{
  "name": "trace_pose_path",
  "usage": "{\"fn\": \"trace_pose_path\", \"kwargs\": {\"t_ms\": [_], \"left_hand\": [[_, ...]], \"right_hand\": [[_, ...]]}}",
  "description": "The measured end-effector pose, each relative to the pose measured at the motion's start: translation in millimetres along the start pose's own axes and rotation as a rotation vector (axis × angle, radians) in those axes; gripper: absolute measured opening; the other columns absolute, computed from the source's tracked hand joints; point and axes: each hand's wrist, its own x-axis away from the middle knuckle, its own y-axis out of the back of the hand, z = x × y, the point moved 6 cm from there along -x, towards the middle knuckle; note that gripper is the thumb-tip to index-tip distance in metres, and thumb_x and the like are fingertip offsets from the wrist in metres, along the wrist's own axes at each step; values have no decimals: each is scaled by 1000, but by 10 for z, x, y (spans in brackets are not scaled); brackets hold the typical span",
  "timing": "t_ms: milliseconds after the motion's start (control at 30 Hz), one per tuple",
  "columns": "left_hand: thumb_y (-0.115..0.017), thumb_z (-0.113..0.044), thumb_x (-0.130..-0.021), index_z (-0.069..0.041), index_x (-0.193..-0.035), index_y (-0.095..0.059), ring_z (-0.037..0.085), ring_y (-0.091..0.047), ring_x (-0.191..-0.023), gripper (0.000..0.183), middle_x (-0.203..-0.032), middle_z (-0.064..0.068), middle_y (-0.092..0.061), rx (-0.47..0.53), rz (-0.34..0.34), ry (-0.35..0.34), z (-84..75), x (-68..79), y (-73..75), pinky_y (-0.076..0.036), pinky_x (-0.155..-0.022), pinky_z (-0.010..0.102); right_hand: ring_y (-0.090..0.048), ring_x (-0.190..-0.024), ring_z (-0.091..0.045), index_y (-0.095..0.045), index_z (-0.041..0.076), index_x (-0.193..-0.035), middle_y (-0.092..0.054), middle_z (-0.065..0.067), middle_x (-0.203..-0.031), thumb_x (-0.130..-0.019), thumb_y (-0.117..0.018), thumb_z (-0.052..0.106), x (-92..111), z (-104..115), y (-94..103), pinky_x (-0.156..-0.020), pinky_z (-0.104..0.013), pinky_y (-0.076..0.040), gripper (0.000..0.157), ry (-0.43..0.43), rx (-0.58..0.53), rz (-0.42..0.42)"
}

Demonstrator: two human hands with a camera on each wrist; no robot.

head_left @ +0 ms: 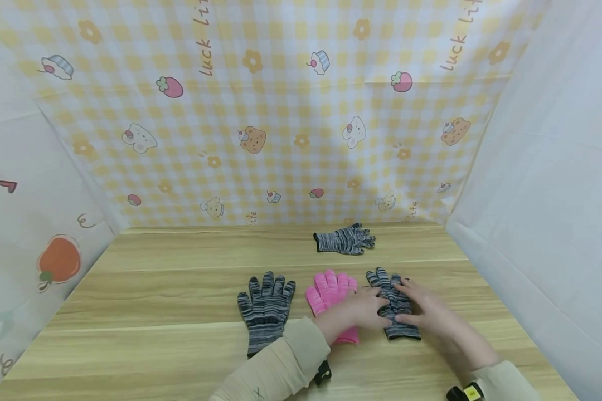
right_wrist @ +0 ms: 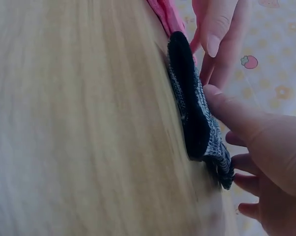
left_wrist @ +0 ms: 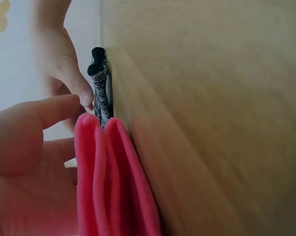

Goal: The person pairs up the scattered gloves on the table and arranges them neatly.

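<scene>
Head view: the left hand and right hand meet over a grey glove, which lies flat on the table beneath their fingertips. Fingers of both hands are spread apart; neither hand is clamped on anything. The pink glove lies partly under the left wrist; a second grey glove lies left of that hand, and a third lies beyond both hands. Left wrist view: the left thumb extends toward the right thumb, and the pink glove stands in folds just beside the left palm (whether the two touch cannot be determined). Right wrist view: the right thumb and fingers lie along the grey glove's near side, apart, and its black cuff gapes slightly. Handling, as judged: the knit should be light, soft, limp and grippy, not fragile; expect it to sag or bunch if lifted at one point. Recommended hold: pinch the cuff, nearest the right thumb, with a second pinch at the fingers, beyond the left fingertips.
</scene>
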Motion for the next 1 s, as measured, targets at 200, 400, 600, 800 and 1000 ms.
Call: {"fn": "trace_pose_path", "kwargs": {"t_ms": [200,400,600,800,1000], "left_hand": [[-56,-56,-89,-32,-141,-49,17,-26,-139,58,-151,-6,-32,-48,46,-4,-39,8,-55,-22,-112,44],[-58,-57,-87,-32,-141,-48,17,-26,-139,60,-151,-5,-32,-61,62,-2,-59,35,-75,-22,-112,42],[-59,-56,-87,-32,-141,-48,16,-26,-139,60,-151,-6,-33,-81,63,-3,-74,57,-75,-22,-112,42],[-60,-56,-87,-32,-140,-50,17,-29,-138,59,-150,-6,-34,-78,59,2,-81,67,-55,-23,-112,43],[-60,-53,-88,-30,-138,-52,16,-33,-136,55,-147,-7,-38,-51,30,-2,-92,57,-13,-28,-110,39]], "right_hand": [[-28,-128,-55,-43,-1,-141,-29,-34,-145,-83,-72,41,51,-17,-62,-99,-69,-26,77,-19,-16,53],[-28,-128,-55,-43,0,-142,-28,-33,-145,-84,-69,46,95,8,-82,-98,-70,-27,79,-29,-13,75],[-29,-127,-57,-45,-1,-140,-31,-35,-143,-83,-71,46,121,52,-71,-96,-71,-29,79,-39,5,68],[-23,-130,-57,-46,-1,-139,-31,-35,-143,-81,-72,46,110,63,-69,-97,-71,-26,79,-63,3,78],[-19,-132,-55,-46,-2,-139,-27,-35,-145,-79,-74,47,88,74,-36,-99,-71,-24,81,-82,-17,77]]}}
